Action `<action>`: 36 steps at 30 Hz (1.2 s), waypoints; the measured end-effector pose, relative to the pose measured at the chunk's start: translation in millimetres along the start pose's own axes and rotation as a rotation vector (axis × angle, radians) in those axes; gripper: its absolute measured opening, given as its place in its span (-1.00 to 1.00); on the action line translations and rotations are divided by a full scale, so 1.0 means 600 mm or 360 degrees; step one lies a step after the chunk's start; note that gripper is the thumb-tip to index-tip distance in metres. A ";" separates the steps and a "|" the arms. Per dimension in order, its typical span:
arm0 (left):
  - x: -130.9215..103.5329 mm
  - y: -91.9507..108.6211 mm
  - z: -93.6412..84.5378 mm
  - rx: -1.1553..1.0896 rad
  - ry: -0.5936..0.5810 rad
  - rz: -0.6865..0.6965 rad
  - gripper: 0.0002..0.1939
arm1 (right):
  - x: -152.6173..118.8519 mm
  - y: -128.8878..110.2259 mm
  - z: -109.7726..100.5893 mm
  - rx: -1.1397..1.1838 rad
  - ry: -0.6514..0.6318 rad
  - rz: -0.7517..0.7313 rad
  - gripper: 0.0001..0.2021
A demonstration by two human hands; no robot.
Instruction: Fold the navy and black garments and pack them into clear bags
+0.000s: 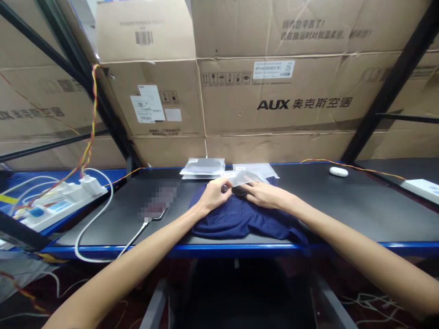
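A frosted translucent plastic bag (249,177) is raised over a crumpled navy-blue cloth (236,221) near the front of the desk. The thumb and fingers of my left hand (216,194) pinch the bag's left edge. My right hand (269,194) lies against its right side, fingers bent around a small dark object (239,190) at the bag's near edge. That object is largely covered by the fingers and the bag, so its kind does not show. Behind the bag lie a stack of flat items in similar bags (203,167) and another flat bag (270,170).
A phone (159,208) on a white cable lies to the left. A white power strip (65,203) with plugs stands farther left. On the right are a small white case (338,172) and a white box (423,188). Large cardboard boxes (226,109) rise behind the black desk (360,214).
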State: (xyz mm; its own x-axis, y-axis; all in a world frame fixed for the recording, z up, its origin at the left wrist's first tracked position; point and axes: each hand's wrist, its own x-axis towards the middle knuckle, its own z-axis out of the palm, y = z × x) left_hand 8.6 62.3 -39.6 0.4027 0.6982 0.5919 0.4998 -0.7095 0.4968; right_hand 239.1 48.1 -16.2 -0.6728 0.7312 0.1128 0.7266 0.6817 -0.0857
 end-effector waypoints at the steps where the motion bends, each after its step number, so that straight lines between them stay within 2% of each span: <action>1: -0.001 0.000 0.000 0.0004 -0.0013 0.0010 -0.90 | 0.009 -0.004 0.005 -0.0066 -0.0004 0.0061 -0.53; 6: -0.004 0.001 0.003 0.0032 -0.0087 0.0089 -0.87 | 0.051 -0.027 0.022 -0.0287 -0.0095 0.0345 -0.61; 9: -0.002 0.002 0.004 0.0048 -0.0059 0.0096 -0.86 | 0.053 -0.032 0.023 -0.0290 -0.0055 0.0401 -0.59; 13: 0.001 0.000 0.003 0.0061 0.0007 0.0053 -0.87 | 0.034 -0.030 0.016 -0.0227 0.0018 0.0396 -0.50; 16: 0.001 -0.002 0.002 0.0070 -0.0013 0.0045 -0.88 | 0.027 -0.028 0.015 -0.0222 -0.0044 0.0375 -0.55; 20: -0.001 -0.003 0.000 0.0075 -0.0098 0.0107 -0.87 | 0.043 -0.035 0.018 -0.0248 -0.0078 0.0467 -0.56; 25: 0.000 -0.002 -0.002 0.0094 -0.0095 0.0146 -0.86 | 0.055 -0.046 0.017 -0.0245 -0.0026 0.0537 -0.57; 29: 0.001 -0.004 -0.007 0.0176 -0.0082 0.0120 -0.87 | 0.023 -0.031 0.015 -0.0159 0.0061 0.0363 -0.55; 33: 0.004 -0.006 -0.016 0.0353 -0.0074 0.0089 -0.84 | -0.032 0.004 0.012 0.0148 0.0336 -0.0108 -0.57; 36: 0.006 -0.008 -0.020 0.0465 -0.0107 0.0224 -0.60 | -0.068 0.029 0.009 0.0439 0.0641 -0.0237 -0.70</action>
State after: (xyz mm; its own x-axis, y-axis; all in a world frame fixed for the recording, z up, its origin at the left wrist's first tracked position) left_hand -1.4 67.2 -32.3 0.5282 0.6069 0.5939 0.6307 -0.7487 0.2041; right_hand 278.3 30.1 -27.3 -0.6198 0.5952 0.5115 0.5262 0.7987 -0.2918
